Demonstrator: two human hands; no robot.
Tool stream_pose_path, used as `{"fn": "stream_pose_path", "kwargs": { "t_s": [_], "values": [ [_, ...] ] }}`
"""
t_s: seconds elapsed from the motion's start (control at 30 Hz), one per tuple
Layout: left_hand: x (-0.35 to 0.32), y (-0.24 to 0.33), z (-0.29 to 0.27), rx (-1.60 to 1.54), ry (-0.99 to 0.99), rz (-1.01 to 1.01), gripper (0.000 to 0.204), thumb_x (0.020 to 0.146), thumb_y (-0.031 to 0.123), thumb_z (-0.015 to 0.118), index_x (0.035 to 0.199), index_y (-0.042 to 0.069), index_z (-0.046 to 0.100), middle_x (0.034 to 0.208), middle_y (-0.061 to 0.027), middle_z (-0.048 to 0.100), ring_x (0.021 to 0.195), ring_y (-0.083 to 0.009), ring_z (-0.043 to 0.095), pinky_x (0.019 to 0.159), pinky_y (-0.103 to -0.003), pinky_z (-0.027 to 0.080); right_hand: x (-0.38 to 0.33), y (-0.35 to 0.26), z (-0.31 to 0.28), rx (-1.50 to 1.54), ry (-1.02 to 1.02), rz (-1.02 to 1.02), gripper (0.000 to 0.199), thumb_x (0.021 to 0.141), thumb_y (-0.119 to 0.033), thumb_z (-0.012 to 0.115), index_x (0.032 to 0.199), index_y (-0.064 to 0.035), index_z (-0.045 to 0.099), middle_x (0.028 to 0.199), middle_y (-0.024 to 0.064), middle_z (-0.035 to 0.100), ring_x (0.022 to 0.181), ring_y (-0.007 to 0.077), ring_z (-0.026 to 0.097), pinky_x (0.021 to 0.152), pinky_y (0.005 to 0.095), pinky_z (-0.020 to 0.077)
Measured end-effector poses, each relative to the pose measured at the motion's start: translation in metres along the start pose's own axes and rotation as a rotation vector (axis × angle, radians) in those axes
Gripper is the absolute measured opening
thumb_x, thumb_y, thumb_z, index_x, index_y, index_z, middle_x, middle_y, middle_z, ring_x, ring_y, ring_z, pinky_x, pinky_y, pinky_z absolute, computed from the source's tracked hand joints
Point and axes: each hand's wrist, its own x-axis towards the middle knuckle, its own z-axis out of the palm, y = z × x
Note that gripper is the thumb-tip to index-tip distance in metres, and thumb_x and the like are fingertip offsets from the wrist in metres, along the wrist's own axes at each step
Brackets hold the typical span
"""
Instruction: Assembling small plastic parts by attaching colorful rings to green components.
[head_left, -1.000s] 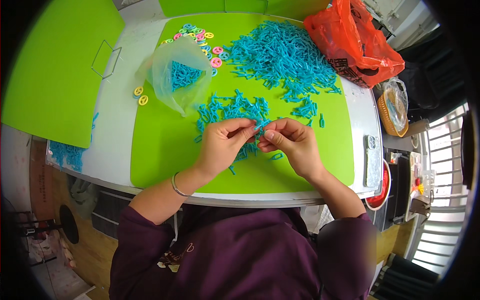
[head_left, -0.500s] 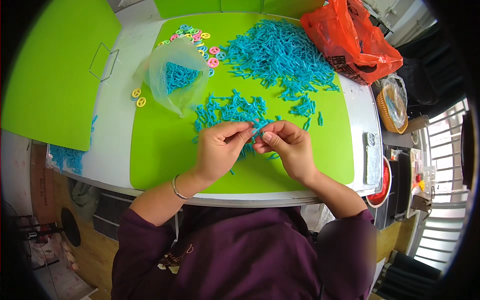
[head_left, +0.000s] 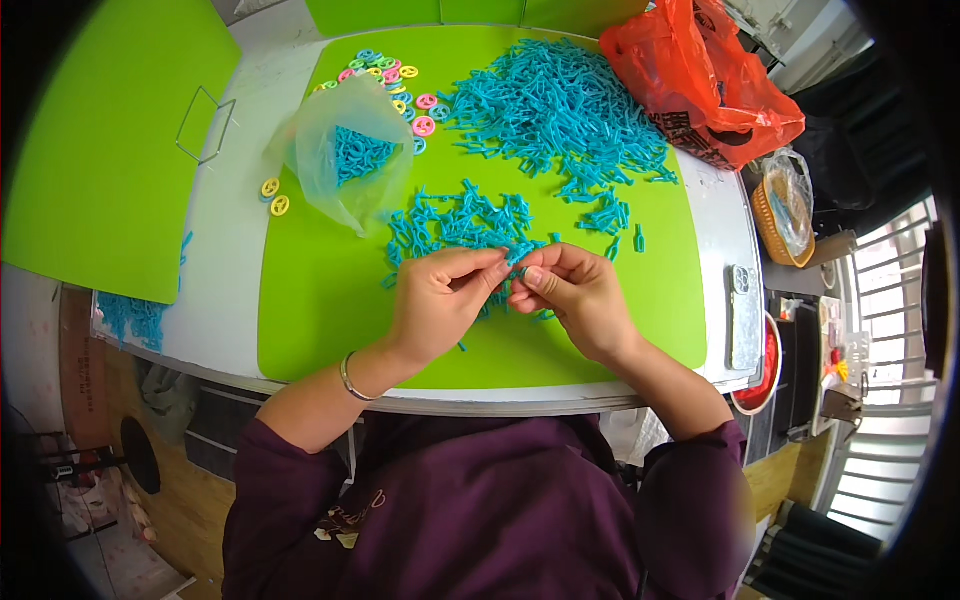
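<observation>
Left hand (head_left: 437, 305) and right hand (head_left: 572, 295) pinch one small blue piece (head_left: 517, 270) together; two blue heaps (head_left: 560, 105) lie beyond, one clear bag (head_left: 345, 160) far left.

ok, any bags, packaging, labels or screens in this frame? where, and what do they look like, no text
Clear plastic bag: upper left of the green mat, crumpled, open, with blue plastic pieces inside.
Orange-red plastic bag: far right corner of the table, crumpled, dark print on its side.
Clear wrap over a woven basket: off the table's right edge, brown rim.
Phone: near right edge of the table, lying back up, grey case; no lit screen shows.
</observation>
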Motion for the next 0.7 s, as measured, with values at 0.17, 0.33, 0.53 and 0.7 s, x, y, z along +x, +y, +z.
{"fn": "stream_pose_path", "kwargs": {
  "t_s": [0.17,0.33,0.53,0.7],
  "values": [
    [0.004,-0.002,0.003,-0.159,-0.016,-0.071,0.017,0.081,0.006,0.067,0.094,-0.004,0.064,0.080,-0.0082,0.066,0.069,-0.0092,0.060,0.061,-0.022,0.048,0.003,-0.008,0.001,0.019,0.041,0.019,0.010,0.089,-0.006,0.056,0.095,0.0010,0.059,0.083,0.0076,0.064,0.073,0.0143,0.062,0.068,0.0268,0.0529],
    [0.007,0.004,0.001,-0.457,-0.216,-0.272,0.026,0.081,0.012,0.069,0.100,-0.001,0.056,0.094,-0.0078,0.064,0.081,-0.0128,0.062,0.074,-0.025,0.050,0.003,0.003,0.002,-0.066,-0.004,-0.078,0.015,0.089,-0.007,0.056,0.100,0.0027,0.060,0.091,0.0073,0.064,0.079,0.0137,0.062,0.073,0.0273,0.0527],
    [0.012,0.002,-0.004,-0.681,-0.198,-0.476,0.024,0.088,0.016,0.061,0.104,-0.001,0.057,0.095,-0.0085,0.063,0.089,-0.0139,0.061,0.081,-0.027,0.050,-0.001,-0.001,0.009,-0.309,-0.067,-0.203,0.022,0.092,-0.004,0.049,0.112,0.0022,0.056,0.096,0.0074,0.063,0.085,0.0134,0.061,0.078,0.0284,0.0513],
    [0.016,0.007,-0.015,-0.622,-0.230,-0.448,0.021,0.092,0.018,0.054,0.103,0.000,0.057,0.096,-0.0076,0.062,0.090,-0.0163,0.061,0.083,-0.033,0.050,0.006,-0.014,-0.014,-0.327,0.098,-0.188,0.026,0.091,-0.005,0.050,0.116,0.0014,0.054,0.095,0.0093,0.064,0.079,0.0130,0.061,0.068,0.0258,0.0506]
  ]
}}
